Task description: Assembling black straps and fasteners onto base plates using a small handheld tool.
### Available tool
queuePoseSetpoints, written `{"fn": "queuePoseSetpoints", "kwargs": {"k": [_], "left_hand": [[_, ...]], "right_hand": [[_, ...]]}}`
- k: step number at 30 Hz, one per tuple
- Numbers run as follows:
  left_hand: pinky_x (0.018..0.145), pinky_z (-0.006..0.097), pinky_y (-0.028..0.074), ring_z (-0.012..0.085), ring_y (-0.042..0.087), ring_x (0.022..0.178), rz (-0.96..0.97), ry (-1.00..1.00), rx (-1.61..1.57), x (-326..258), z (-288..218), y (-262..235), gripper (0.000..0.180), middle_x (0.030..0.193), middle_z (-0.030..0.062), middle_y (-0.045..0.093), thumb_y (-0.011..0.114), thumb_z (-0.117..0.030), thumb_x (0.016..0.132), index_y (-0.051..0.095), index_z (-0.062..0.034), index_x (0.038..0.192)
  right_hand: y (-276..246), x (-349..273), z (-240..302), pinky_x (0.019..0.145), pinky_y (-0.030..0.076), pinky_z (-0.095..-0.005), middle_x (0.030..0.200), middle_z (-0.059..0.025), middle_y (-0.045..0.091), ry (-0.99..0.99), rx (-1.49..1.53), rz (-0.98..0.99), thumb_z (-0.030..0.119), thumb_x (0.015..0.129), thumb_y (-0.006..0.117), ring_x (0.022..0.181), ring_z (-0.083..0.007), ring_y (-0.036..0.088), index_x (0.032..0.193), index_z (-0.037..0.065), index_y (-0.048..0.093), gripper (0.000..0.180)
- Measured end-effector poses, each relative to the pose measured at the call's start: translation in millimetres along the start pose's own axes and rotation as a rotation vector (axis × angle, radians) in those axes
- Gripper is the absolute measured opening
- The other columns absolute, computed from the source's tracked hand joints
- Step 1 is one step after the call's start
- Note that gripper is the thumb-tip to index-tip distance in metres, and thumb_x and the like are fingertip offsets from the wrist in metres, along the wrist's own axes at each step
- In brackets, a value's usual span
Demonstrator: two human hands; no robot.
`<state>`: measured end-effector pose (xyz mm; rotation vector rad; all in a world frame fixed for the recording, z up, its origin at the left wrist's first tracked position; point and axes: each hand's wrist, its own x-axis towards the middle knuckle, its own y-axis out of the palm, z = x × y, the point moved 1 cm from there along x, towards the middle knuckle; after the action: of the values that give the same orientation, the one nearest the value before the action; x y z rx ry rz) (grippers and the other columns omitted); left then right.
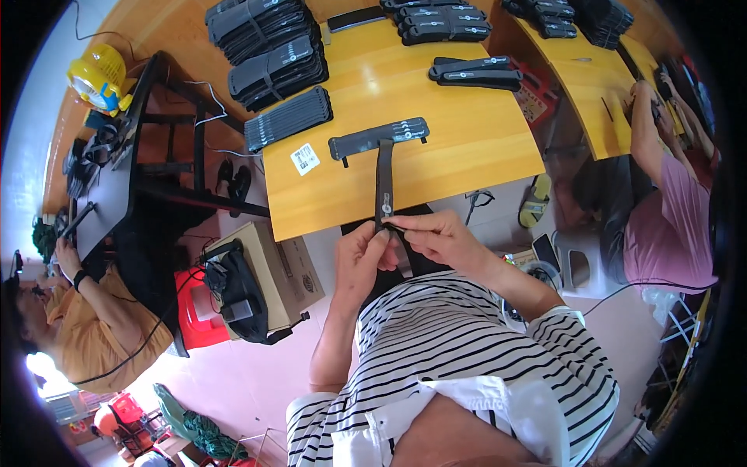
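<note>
Striped shirt (467,335) at lower centre, yellow wooden table (467,159) above
Flat black strips (342,146) lie on it; at frame centre, left hand (360,261) and right hand (442,237) pinch a dark strap (384,179) near its lower end, which could slip if fingertips loosen, or drag the strips if tugged

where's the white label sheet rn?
In the head view, the white label sheet lies near the left edge of the yellow table, just below the row of black strips and left of the dark strap.
</note>
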<state>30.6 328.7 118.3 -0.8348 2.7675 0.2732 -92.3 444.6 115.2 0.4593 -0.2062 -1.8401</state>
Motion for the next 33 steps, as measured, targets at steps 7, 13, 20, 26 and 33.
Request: {"fn": "queuePoseSetpoints", "kwargs": {"k": [7, 13, 20, 26, 33], "left_hand": [[0.044, 0.02, 0.039, 0.0066, 0.049, 0.047, -0.107, 0.008, 0.078, -4.6, -3.0, 13.5, 0.023, 0.053, 0.0022, 0.051, 0.048, -0.017, 0.087, 0.054, 0.0002, 0.073], [0.042, 0.021, 0.037, 0.0067, 0.046, 0.045, -0.058, 0.0, 0.12, -1.7, -11.8, 16.6, 0.024, 0.052, 0.0026, 0.049, 0.048, -0.015, 0.085, 0.053, 0.0007, 0.068], [0.04, 0.021, 0.035, 0.0072, 0.046, 0.042, -0.122, -0.05, 0.182, -0.1, -15.9, 12.3, 0.023, 0.049, 0.0033, 0.05, 0.047, -0.013, 0.082, 0.054, 0.0013, 0.065], [0.041, 0.021, 0.036, 0.0078, 0.047, 0.043, 0.073, -0.079, 0.139, 2.1, -11.6, 19.2, 0.024, 0.05, 0.0037, 0.049, 0.048, -0.013, 0.081, 0.051, 0.001, 0.063], [0.04, 0.018, 0.034, 0.0058, 0.046, 0.042, 0.273, -0.189, 0.009, -3.5, -8.9, 20.7, 0.023, 0.05, 0.0002, 0.047, 0.051, -0.017, 0.082, 0.053, -0.0031, 0.064]], "right_hand": [[6.5, 3.5, -14.9, 0.045, 0.035, -0.0225, 0.057, 0.0007, 0.049, -0.519, -0.394, -0.189, 0.006, 0.085, 0.054, 0.05, -0.0059, 0.043, 0.116, 0.002, 0.055, 0.031], [-3.4, -1.5, 4.8, 0.045, 0.03, -0.0225, 0.056, -0.0013, 0.044, -0.356, -0.738, -0.185, 0.009, 0.076, 0.067, 0.049, -0.006, 0.038, 0.083, 0.001, 0.056, 0.016], [-26.6, -16.6, 20.8, 0.043, 0.035, -0.0315, 0.049, -0.0055, 0.048, -0.226, -0.898, -0.174, 0.028, 0.074, 0.068, 0.042, -0.0197, 0.047, 0.069, 0.006, 0.054, 0.027], [-15.9, -0.2, 30.0, 0.047, 0.039, -0.0345, 0.059, -0.008, 0.054, -0.492, -1.114, -0.013, 0.029, 0.076, 0.065, 0.053, -0.0276, 0.053, 0.073, 0.007, 0.052, 0.026], [-29.0, 3.9, 22.7, 0.043, 0.035, -0.0308, 0.053, -0.0045, 0.047, -0.325, -0.575, 0.26, 0.018, 0.081, 0.058, 0.047, -0.0144, 0.05, 0.072, 0.005, 0.054, 0.016]]}}
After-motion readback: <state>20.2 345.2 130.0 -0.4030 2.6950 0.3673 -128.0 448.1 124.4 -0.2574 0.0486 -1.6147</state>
